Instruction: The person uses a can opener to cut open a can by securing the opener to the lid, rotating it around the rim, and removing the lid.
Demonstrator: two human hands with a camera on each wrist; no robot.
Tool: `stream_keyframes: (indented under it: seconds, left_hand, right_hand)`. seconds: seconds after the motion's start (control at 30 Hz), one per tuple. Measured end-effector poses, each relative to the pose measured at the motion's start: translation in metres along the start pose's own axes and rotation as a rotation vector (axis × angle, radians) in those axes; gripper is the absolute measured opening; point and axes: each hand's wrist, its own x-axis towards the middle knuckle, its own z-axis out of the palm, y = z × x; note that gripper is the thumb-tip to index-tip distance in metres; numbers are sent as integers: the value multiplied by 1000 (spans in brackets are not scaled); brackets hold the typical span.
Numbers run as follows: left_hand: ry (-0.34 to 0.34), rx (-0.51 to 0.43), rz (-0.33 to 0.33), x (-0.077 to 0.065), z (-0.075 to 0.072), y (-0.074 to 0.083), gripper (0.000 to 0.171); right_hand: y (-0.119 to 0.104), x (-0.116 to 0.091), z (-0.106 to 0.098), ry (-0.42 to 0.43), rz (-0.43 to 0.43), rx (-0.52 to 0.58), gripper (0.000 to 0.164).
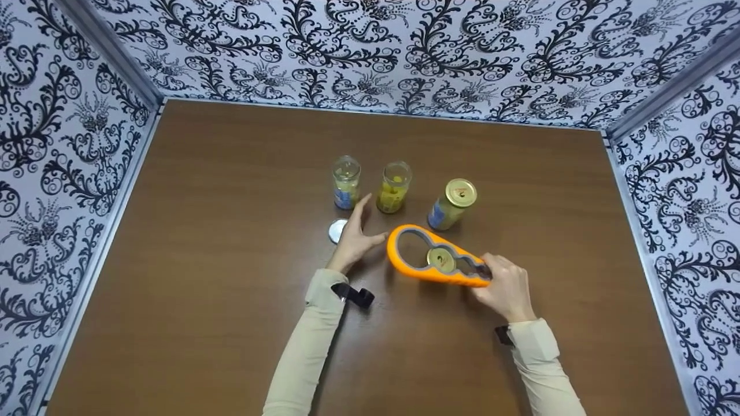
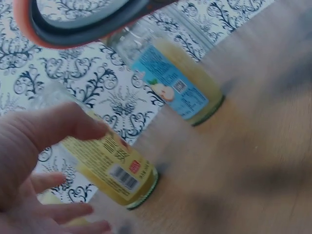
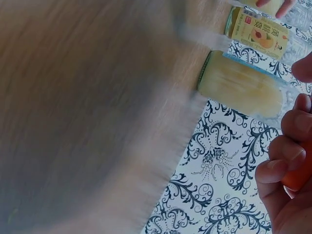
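Observation:
My right hand (image 1: 504, 286) grips the handle end of an orange jar opener (image 1: 395, 261) with grey-lined openings. A gold lid (image 1: 440, 260) shows within the opener's outline; whether it is clamped there or lies below, I cannot tell. The left hand (image 1: 354, 238), thumb and fingers spread, holds nothing and is near the opener's wide end. Beyond it stand two glass jars without lids, the left jar (image 1: 346, 184) and the middle jar (image 1: 393, 188) with yellow contents. To their right is a jar capped in gold (image 1: 451, 205). A silvery-white disc, apparently a lid (image 1: 336, 231), lies beside the left hand.
The brown wooden tabletop (image 1: 231, 242) extends around the jars. Patterned black-and-white panels (image 1: 370, 52) enclose its back and both sides. A black strap with a small device (image 1: 355, 294) is on the left wrist.

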Motion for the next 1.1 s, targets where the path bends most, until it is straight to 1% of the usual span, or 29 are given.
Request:
stream_keyframes:
  seconds: [0.07, 0.17, 0.27, 0.33, 0.4, 0.53, 0.67, 0.77, 0.83, 0.93, 1.0, 1.1]
  left_hand:
    - [-22, -23, -27, -5, -1, 1, 81]
    - [-56, -80, -43, -10, -1, 1, 73]
    - [-82, -132, -43, -14, -1, 0, 64]
    - [-102, -142, -39, -17, -1, -1, 59]
    - [-143, -155, -37, -19, 0, -1, 53]
    - [-257, -188, -37, -23, 4, -3, 45]
    - [-357, -302, -24, -25, 10, -1, 42]
    - [-403, -395, -10, -28, 12, 8, 41]
    - [-407, -421, -5, -32, 13, 17, 40]
    - [-395, -470, -29, -36, 15, 27, 39]
    - [-371, -524, -61, -37, 18, 26, 37]
    - [-325, -623, -112, -37, 25, 21, 35]
  right_hand:
    - [-1, 1, 0, -3, -1, 2, 33]
    - [-2, 2, 1, -7, 1, 4, 33]
    - [-4, 3, 3, -5, 0, 11, 33]
    - [-5, 4, 4, -2, -6, 16, 33]
    - [-6, 6, 6, 1, -10, 20, 33]
    - [-8, 8, 10, -1, -16, 21, 33]
    - [-10, 11, 12, -5, -30, 21, 31]
    - [-12, 14, 13, -2, -42, 15, 29]
    - [-13, 16, 13, 0, -47, 13, 28]
    - [-14, 19, 13, 4, -49, 14, 30]
    - [-15, 21, 14, 3, -51, 17, 30]
    - [-17, 24, 17, 6, -54, 18, 29]
